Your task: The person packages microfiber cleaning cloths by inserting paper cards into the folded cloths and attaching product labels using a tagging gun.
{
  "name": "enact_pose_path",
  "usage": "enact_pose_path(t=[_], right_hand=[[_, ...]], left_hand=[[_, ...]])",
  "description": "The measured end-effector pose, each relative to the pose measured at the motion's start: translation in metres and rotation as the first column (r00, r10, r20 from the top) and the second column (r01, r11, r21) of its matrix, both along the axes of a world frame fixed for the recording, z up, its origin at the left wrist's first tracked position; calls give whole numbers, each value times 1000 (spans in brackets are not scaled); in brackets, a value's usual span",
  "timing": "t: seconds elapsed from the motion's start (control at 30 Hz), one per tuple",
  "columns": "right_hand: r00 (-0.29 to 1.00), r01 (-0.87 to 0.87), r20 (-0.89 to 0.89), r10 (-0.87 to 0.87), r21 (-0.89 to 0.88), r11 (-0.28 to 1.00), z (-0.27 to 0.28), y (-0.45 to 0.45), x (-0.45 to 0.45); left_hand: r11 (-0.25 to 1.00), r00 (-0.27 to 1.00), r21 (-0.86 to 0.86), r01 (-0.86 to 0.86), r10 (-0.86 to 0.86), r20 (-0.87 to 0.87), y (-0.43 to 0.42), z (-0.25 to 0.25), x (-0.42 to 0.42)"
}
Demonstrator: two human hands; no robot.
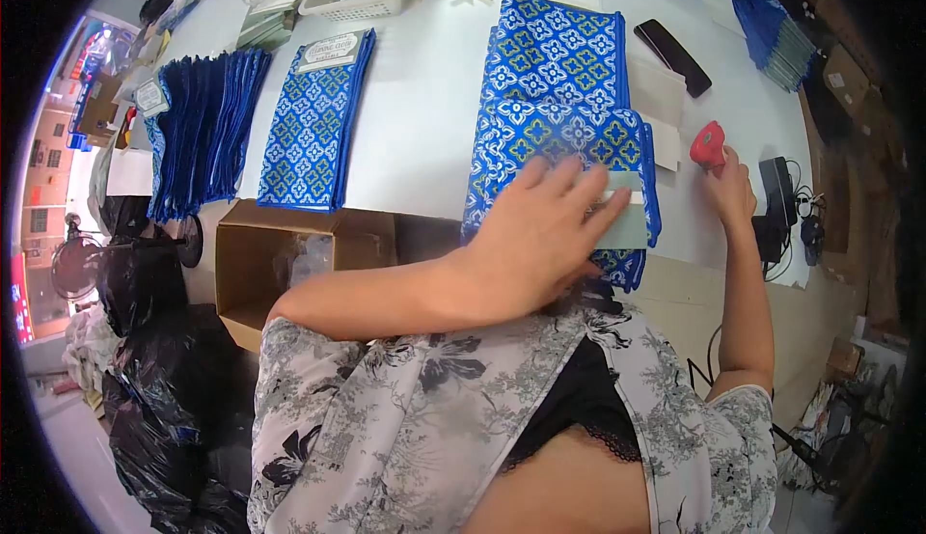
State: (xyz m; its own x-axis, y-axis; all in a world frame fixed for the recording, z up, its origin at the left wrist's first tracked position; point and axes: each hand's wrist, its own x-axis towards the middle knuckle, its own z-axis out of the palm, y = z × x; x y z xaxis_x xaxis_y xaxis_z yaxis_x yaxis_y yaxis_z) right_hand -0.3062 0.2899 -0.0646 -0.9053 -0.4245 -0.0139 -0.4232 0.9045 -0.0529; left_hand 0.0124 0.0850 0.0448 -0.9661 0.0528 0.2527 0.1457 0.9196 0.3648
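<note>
My left hand (540, 230) lies with its fingers stretched and a little spread over a folded blue patterned cloth (569, 129) and a pale grey-green card (622, 230). The card sits on the cloth near the table's front edge, partly hidden by my fingers. A whitish strip (634, 198) shows on the card beside my fingertips. To the right, my right hand (731, 190) has its fingers round the lower end of a small red tool (708, 144), whose exact kind I cannot make out. Behind the near cloth lies more of the same patterned cloth (559, 47).
On the left are a labelled cloth stack (309, 134) and a row of folded cloths (207, 134). A white basket (391, 3) holds cards at the back. A black phone-like object (672, 56) lies behind the red tool. Below the table edge stands a cardboard box (362, 240).
</note>
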Motion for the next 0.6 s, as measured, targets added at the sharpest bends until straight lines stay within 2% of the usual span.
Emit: enact_pose_path(t=[0.1,0.17,0.23,0.27,0.33,0.4,0.43,0.47,0.5,0.53,0.57,0.6], right_hand=[[1000,26,16,-26,41,999,-3,6,-10],[999,22,27,-24,59,998,7,5,-13],[984,-31,172,-36,368,929,47,-10,0],[997,-62,-30,78,361,930,55,-8,8],[937,-214,-228,266,230,949,70,-2,10],[937,-347,0,349,-92,933,124,-30,60],[807,-519,137,575,-300,800,140,-34,75],[600,-603,208,773,-517,607,148,-38,88],[384,-680,140,912,-626,383,151,-48,102],[147,-693,41,988,-709,132,153,-57,116],[134,-692,40,990,-712,122,156,-62,131],[226,-802,63,972,-554,223,159,-66,145]], left_hand=[[997,996,28,-78,79,-37,-8,-8,5],[996,999,68,-54,54,1,-12,-8,9],[994,998,97,-44,48,-37,-15,-11,14],[992,999,121,-46,49,-18,-17,-11,16],[990,998,129,-51,54,-18,-22,-15,21],[983,995,164,-83,92,-48,-25,-18,24],[982,995,166,-86,94,-42,-26,-19,25],[967,995,242,-85,97,-37,-27,-20,26],[945,994,315,-88,103,-32,-29,-21,27],[944,993,315,-99,113,-27,-31,-21,28],[909,993,408,-89,110,-30,-32,-22,28],[864,993,497,-80,110,-33,-33,-23,28]])
